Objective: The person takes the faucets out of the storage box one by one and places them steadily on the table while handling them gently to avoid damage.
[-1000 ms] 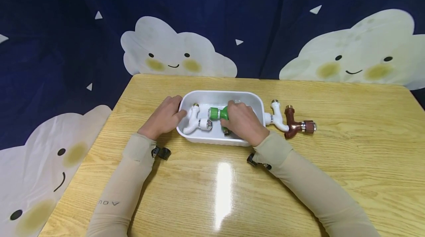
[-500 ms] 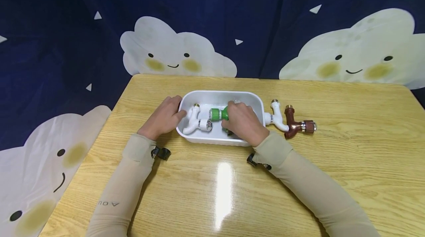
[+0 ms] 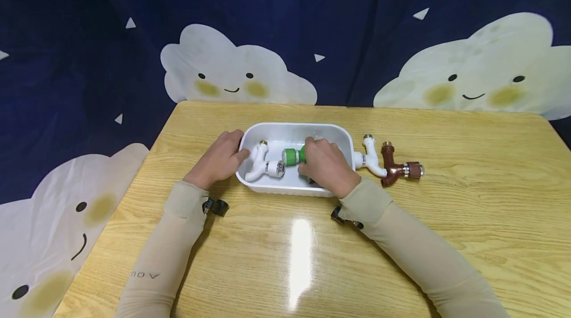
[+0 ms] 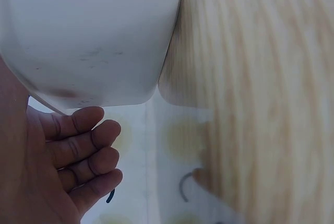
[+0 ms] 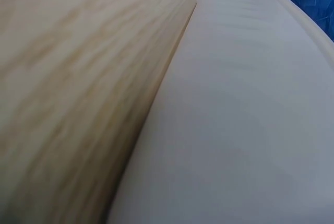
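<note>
A white plastic bin stands on the wooden table. My left hand holds its left end, thumb over the rim and fingers outside; the left wrist view shows the curled fingers against the bin's outer wall. Reaching inside, my right hand grips a green tap, whose ribbed green knob sticks out to the left while the hand covers most of its body. A white tap with a brass threaded end lies at the bin's left. In the right wrist view, the bin's wall blocks sight of the right hand.
Right of the bin, a second white tap lies with its knob against the bin wall. Beside it is a dark red tap, close to the white spout. A navy curtain with printed clouds hangs behind the table.
The green tap has shifted slightly to the right and turned a little under my right hand, so its lower end is more hidden. My left hand stays on the bin.
</note>
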Tool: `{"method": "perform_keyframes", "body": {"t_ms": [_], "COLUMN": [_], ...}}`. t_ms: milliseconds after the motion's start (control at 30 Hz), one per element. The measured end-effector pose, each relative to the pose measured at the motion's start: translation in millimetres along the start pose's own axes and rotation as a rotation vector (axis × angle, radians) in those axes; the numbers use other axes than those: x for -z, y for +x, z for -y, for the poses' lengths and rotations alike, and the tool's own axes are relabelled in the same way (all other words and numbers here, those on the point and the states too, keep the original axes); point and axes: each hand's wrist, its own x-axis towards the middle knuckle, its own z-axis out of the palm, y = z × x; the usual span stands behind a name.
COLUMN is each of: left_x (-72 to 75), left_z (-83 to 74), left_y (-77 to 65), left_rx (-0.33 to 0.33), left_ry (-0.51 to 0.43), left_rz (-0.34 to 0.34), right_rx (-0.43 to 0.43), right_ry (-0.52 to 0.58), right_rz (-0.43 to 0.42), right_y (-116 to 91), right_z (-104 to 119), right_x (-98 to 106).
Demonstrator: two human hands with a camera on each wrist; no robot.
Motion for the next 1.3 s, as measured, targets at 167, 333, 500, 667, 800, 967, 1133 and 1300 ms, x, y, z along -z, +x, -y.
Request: {"method": "perform_keyframes", "body": {"t_ms": [167, 333, 500, 667, 800, 967, 1133, 1300], "left_x": [0.5, -0.1, 0.1, -0.3, -0.5, 1.0, 0.7, 1.1], "left_z": [-0.6, -0.3, -0.7, -0.4, 0.1, -0.7, -0.3, -0.8], "left_y": [-0.9, -1.0, -1.4, -0.4, -0.5, -1.6, -2.3, -1.5], "left_rx": [0.008, 0.004, -0.002, -0.003, -0.006, -0.013, -0.015, -0.011], "left_ry": [-0.014, -0.013, -0.012, -0.010, -0.014, -0.015, -0.009, -0.006], "left_rz": [0.003, 0.001, -0.003, -0.009, -0.008, -0.007, -0.007, -0.007], "right_rx": [0.005, 0.000, 0.006, 0.020, 0.035, 0.058, 0.085, 0.138], "right_ry": [-0.001, -0.002, -0.027, -0.041, -0.048, -0.047, -0.034, -0.059], "right_rz": [0.015, 0.053, 0.132, 0.175, 0.191, 0.203, 0.200, 0.173], "right_y": [0.1, 0.5, 1.4, 1.5, 1.5, -0.4, -2.3, -5.1], "right_z": [-0.1, -1.4, -3.7, -5.8, -6.3, -6.9, -10.9, -16.7], "right_x": [-0.1, 2.6, 10.0, 16.5, 17.9, 19.3, 20.3, 21.9]}}
